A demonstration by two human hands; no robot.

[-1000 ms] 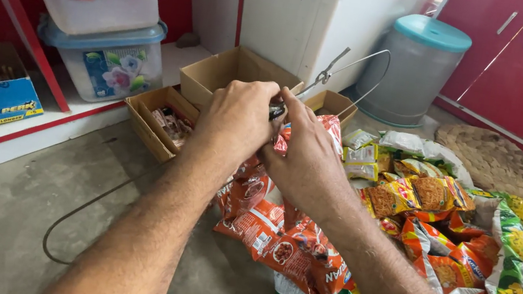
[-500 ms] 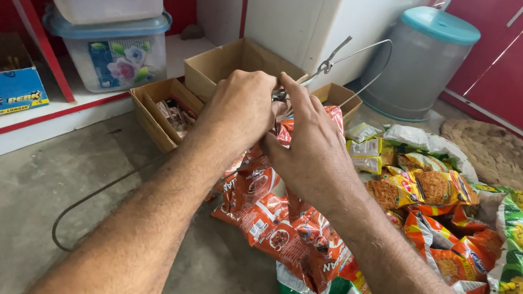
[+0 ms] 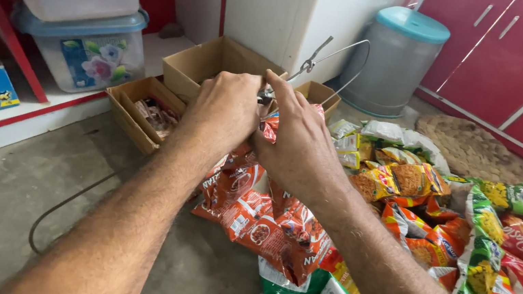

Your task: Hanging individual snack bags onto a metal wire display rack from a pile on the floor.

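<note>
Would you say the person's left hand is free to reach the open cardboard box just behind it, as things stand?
Probably not right away: the left hand is closed on the wire clip hanger and the strip of red snack packets. The path to the cardboard box itself looks unobstructed.

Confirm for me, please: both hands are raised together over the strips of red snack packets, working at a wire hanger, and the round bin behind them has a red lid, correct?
Not quite. The head view shows the bin with a teal lid, not red. The rest stands: the left hand and right hand are raised together over the red snack packets, at the wire hanger.
</note>
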